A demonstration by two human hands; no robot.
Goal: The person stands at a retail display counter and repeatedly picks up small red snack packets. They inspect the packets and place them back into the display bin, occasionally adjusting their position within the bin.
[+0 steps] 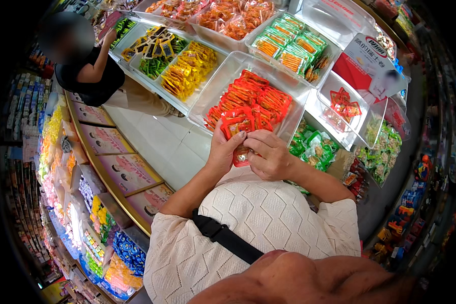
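My left hand [224, 146] grips red snack packets [238, 122] in front of my chest, its thumb across their lower part. From the other side my right hand [268, 154] pinches the same packets with bent fingers. One packet's end [241, 159] hangs down between the two hands. Just beyond them is a clear plastic bin [209, 95], in which more red packets [247, 91] stand in tight rows. How many packets I hold is hidden by my fingers.
Yellow packets [190, 70] fill a bin at the left, green-edged packets [290, 45] one at the back. A smaller bin [326, 89] holds a few red packets. Another person [102, 79] stands at the counter's left end. A candy shelf [95, 190] curves along my left.
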